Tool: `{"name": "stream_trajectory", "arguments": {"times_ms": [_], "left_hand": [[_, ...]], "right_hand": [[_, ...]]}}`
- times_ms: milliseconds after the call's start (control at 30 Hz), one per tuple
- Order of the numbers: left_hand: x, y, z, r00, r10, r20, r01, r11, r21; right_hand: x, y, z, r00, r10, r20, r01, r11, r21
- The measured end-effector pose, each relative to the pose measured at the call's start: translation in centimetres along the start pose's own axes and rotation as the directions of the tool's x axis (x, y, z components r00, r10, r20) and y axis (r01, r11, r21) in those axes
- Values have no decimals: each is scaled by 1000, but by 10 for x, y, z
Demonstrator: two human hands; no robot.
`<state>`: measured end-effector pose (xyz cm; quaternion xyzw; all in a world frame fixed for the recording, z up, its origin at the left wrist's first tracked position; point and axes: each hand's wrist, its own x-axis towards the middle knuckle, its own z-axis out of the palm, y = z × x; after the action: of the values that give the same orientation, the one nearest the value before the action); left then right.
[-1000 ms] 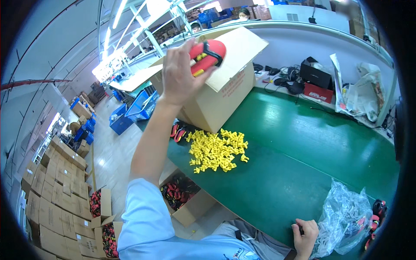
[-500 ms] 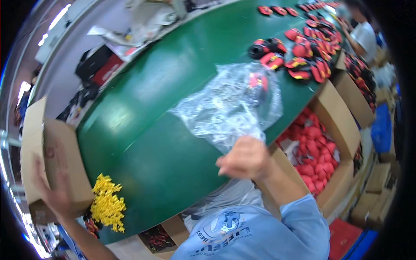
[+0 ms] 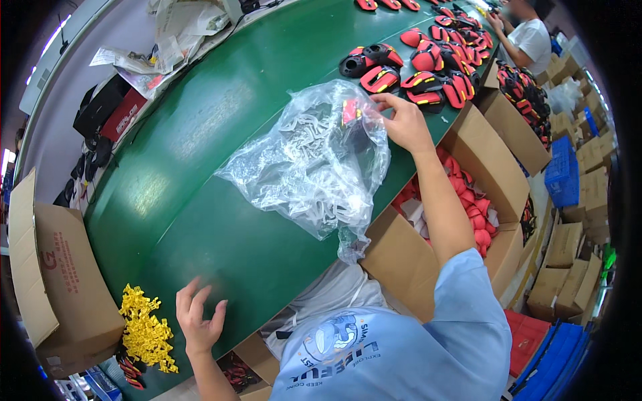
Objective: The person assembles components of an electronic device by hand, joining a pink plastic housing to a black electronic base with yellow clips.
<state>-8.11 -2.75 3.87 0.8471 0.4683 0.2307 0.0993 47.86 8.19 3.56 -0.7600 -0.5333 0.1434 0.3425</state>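
Observation:
My right hand (image 3: 404, 125) reaches to the right edge of a clear plastic bag (image 3: 287, 180), its thumb and forefinger apart. The bag lies on the green table (image 3: 200, 227), filled with many small whitish plastic pieces (image 3: 307, 134). A red-and-black part (image 3: 352, 112) shows through the film just left of my fingertips; whether they touch it is unclear. My left hand (image 3: 199, 314) hovers over the table's near edge with its fingers spread and nothing in them. Beside it, to the left, is a heap of small yellow plastic clips (image 3: 147, 334).
Several red-and-black shell-like parts (image 3: 448, 57) spread over the far right of the table. An open carton (image 3: 491, 164) of red pieces stands against the right edge. Another carton (image 3: 73, 274) stands at the left. A person (image 3: 528, 43) works at the far right.
My right hand has moved away from the bag's near end to its far right edge. My left hand has come from the left carton to over the table. The view has shifted.

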Motion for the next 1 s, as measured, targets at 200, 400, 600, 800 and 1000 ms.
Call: {"name": "stream_trajectory", "arguments": {"times_ms": [200, 400, 600, 800, 1000], "left_hand": [[3, 9, 10, 1000, 16, -18, -17, 999, -52], [12, 8, 17, 996, 82, 19, -80, 993, -88], [3, 7, 14, 995, 96, 33, -91, 986, -137], [39, 73, -2, 916, 358, -179, -340, 932, 123], [54, 91, 36, 906, 417, -67, -423, 894, -148]], "right_hand": [[9, -1, 18, 971, -203, 125, 212, 976, -56], [1, 41, 12, 996, -75, -49, 83, 978, 192], [-35, 55, -5, 943, 164, -291, 148, 574, 805], [-141, -97, -37, 896, -414, 158, 53, 454, 889], [-184, -149, 85, 602, -495, 627, -328, 563, 759]]}}
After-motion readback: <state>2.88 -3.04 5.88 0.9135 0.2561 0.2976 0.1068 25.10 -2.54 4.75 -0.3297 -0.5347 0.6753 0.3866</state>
